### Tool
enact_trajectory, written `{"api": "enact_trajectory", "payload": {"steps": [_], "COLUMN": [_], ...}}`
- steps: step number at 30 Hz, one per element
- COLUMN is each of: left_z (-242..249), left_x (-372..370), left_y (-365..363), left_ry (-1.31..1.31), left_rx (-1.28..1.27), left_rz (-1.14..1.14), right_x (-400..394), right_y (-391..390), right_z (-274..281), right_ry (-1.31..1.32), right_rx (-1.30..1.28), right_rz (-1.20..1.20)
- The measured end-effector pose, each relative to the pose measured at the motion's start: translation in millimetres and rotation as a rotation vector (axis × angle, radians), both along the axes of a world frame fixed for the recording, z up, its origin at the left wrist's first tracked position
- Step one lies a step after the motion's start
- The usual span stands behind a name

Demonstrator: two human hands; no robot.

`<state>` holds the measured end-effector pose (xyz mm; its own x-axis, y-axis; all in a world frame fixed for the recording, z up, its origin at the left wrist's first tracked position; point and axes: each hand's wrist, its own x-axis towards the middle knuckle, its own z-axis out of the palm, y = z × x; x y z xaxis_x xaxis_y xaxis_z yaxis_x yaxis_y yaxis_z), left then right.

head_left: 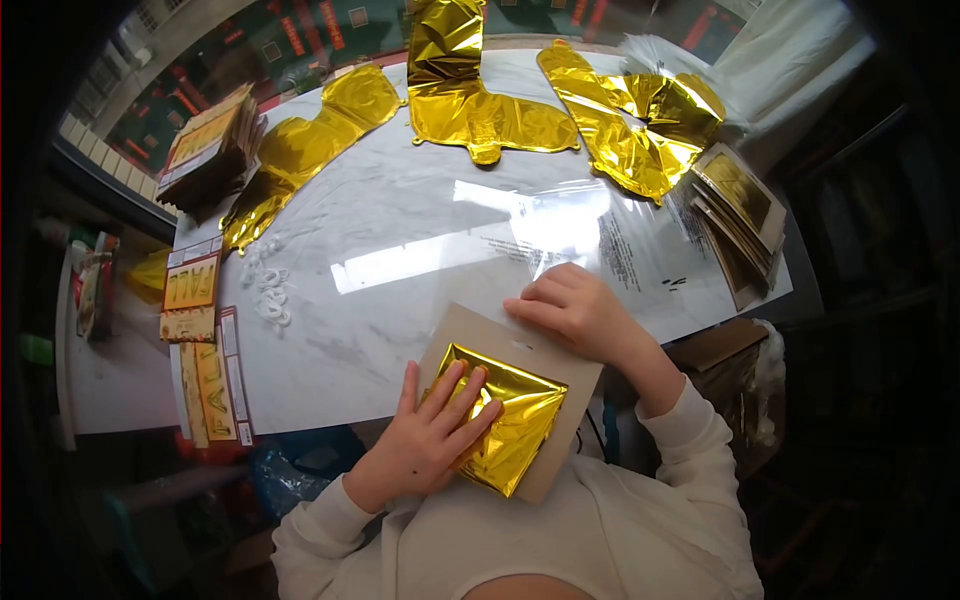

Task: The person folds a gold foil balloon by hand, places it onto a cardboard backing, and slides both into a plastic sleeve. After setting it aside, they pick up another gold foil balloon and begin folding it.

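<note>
A person in a cream sweatshirt leaned over a white marble-patterned bench (400, 330), seen from a camera on their head. At the near edge lay a brown cardboard backing card (560, 440) with a folded gold foil balloon (515, 425) resting on top of it. The left hand (430, 435) lay flat on the foil, fingers (470, 395) spread and pressing down, holding nothing. The right hand (580, 310) rested at the card's far edge, fingers (535, 295) bent and close together, their tips on the card and the edge of a clear plastic bag (560, 225); whether they pinched it could not be told.

The clear bag lay flat and see-through on the bench beyond the card, printed text showing on its right part; nothing could be seen inside it. Three unfolded gold foil letter balloons (480, 110) lay across the far side of the bench. A stack of cards with gold foil (740, 215) sat at the right edge, and another stack of packs (210, 145) at the far left corner. Printed cards reading "FALL" (192, 285) lay along the left edge, with small white plastic rings (270, 290) just beside them.

Past the bench, a dark green patterned floor (250, 50) showed at the top of the view. The surroundings to the sides were dim.
</note>
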<state>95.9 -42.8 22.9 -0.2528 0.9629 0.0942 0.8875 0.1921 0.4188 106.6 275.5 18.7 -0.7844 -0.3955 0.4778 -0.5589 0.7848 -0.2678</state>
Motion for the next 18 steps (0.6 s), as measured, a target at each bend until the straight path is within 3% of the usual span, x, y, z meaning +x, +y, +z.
{"api": "enact_trajectory", "payload": {"steps": [3,11,18], "left_z": [2.9,-1.9,-6.0], "left_x": [-2.0,-2.6,1.4], "left_y": [-1.5,-4.5,-1.4], "left_ry": [0.036,0.074,0.134], "left_rx": [-0.022,-0.006,-0.027], "left_rz": [0.044,0.077,0.101], "right_x": [-2.1,5.4,13.6], "right_y": [2.1,12.0,14.3], "right_z": [-5.3,-4.9,-4.5], "right_ry": [-0.021,-0.213,-0.291], "right_rx": [0.066,-0.215,-0.281], "right_rz": [0.048,-0.014,-0.024]}}
